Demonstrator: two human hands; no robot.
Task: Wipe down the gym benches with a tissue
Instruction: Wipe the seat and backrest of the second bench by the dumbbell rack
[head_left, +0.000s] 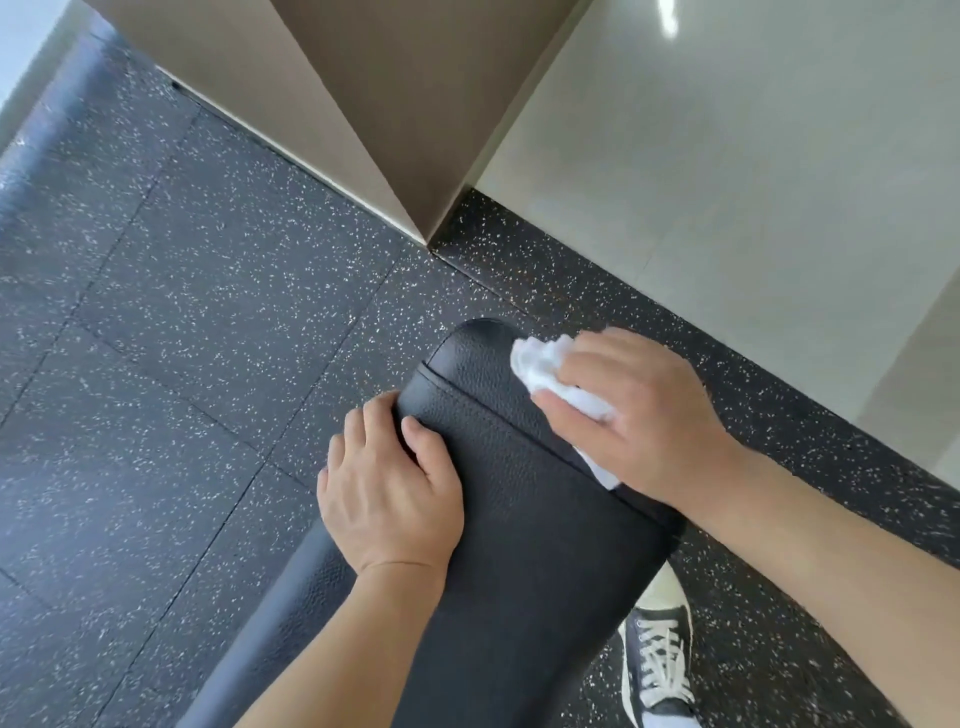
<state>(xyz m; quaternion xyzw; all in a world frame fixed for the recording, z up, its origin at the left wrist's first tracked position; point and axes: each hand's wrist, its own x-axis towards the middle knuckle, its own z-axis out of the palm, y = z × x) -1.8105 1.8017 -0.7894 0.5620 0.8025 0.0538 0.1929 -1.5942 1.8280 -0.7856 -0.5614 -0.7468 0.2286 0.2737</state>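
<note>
Left grip: the left hand (389, 493) lies on the left edge of the black, grained-leather padded gym bench (519, 519). Its fingers curl over the rim of the pad and its thumb rests on the top face, so it grasps the bench itself.
Right grip: the right hand (639, 415) clutches a crumpled white paper tissue (550, 371) and presses it down onto the pad. The fingers are bent round the wad.
Tissue: bunched under and ahead of the right grip's fingers, touching the leather. A tail of it shows beneath the palm, near the wrist.
Bench: this worktop runs under both grips, from the near edge of the view towards a rounded far end just beyond the tissue. A stitched seam crosses the pad between the two grips.
Between the grips: bare black leather; the two hands are apart and do not touch.
Floor: dark rubber gym floor (182, 312) flecked with white, in square tiles, spreads to the left of the left grip and past the right forearm.
Wall: a beige wall corner (389, 104) stands well beyond both grips, with pale glossy tiling (753, 156) to its right.
Shoe: a black canvas sneaker with white laces (660, 670) stands on the floor below the right forearm, beside the bench.
</note>
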